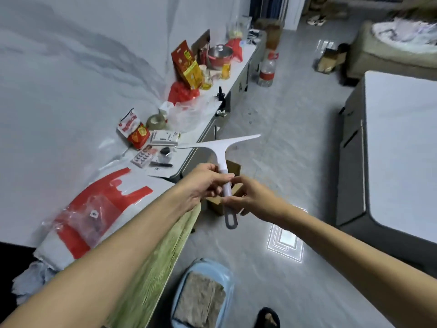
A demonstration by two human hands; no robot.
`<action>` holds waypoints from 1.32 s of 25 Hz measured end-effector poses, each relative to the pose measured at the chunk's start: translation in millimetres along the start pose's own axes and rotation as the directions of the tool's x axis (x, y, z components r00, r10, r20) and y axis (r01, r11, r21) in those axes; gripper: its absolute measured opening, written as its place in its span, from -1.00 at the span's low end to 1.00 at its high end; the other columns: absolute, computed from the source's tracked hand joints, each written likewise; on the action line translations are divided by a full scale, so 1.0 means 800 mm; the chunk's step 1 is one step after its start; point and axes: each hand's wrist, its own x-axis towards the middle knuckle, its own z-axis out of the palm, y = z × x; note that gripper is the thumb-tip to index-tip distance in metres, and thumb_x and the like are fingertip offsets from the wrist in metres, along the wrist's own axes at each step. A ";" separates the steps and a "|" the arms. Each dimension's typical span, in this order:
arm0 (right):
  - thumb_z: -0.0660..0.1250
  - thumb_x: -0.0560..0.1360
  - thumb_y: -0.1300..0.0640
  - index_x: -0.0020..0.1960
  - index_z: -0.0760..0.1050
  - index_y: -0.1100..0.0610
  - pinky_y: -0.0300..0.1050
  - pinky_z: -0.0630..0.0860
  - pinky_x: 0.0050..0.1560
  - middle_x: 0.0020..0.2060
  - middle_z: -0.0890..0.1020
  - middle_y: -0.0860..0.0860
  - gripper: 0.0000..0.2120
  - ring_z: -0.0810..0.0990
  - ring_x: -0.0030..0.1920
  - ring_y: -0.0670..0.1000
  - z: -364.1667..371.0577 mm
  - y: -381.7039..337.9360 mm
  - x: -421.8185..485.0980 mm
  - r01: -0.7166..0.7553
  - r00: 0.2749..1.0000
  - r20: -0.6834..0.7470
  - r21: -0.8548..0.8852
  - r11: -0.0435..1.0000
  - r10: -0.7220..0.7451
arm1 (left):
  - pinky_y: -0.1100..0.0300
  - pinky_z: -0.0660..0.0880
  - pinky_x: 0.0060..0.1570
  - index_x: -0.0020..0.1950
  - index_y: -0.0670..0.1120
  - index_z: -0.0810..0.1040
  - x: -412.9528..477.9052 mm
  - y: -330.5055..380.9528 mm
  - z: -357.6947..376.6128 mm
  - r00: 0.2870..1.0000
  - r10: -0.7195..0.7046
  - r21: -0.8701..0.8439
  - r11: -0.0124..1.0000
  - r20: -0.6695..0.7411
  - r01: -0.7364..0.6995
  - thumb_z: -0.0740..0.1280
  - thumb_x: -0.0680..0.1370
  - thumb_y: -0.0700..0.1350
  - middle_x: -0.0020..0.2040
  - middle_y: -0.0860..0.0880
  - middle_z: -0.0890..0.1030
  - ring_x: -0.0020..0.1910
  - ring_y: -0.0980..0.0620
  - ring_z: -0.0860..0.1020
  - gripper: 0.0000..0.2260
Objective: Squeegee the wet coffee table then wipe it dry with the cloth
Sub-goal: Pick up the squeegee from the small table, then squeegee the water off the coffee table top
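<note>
At the far left we see a red and white bag point(104, 209) lying flat on a long low counter point(186, 166) that runs along the wall. Farther along that counter sit snack packets point(133, 131), red and yellow boxes point(188, 65) and a steel pot point(220, 56).

Our left hand point(203, 185) is closed around the upper part of the squeegee point(223, 162) handle, fingers wrapped over it. The squeegee is up in the air in front of us, over the floor, its white blade uppermost and tilted, its grey hanging loop at the bottom. Our right hand point(250, 197) pinches the lower part of the same handle, just beside the left hand, so both hands are together on the tool.

Below the hands, a green wood-grain board point(151, 268) slants down under our left forearm. On the floor near our feet stands a pale blue basin point(212, 268) with a brown cloth point(201, 301) folded inside it.

At the right stands the coffee table point(402, 150), grey-white topped, well apart from the squeegee; we cannot tell whether its top is wet.
</note>
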 end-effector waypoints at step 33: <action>0.08 0.57 0.19 -0.17 0.40 0.16 -0.20 0.36 -0.43 -0.17 0.62 0.20 -0.81 0.51 -0.33 0.13 -0.980 0.161 0.246 -0.709 0.661 -0.505 -0.180 0.682 0.555 | 0.02 0.54 0.06 0.06 0.04 0.56 0.673 0.684 0.580 0.695 0.056 0.696 -0.119 0.717 -0.709 0.26 0.48 0.20 -0.02 -0.01 0.67 -0.12 -0.01 0.59 -0.70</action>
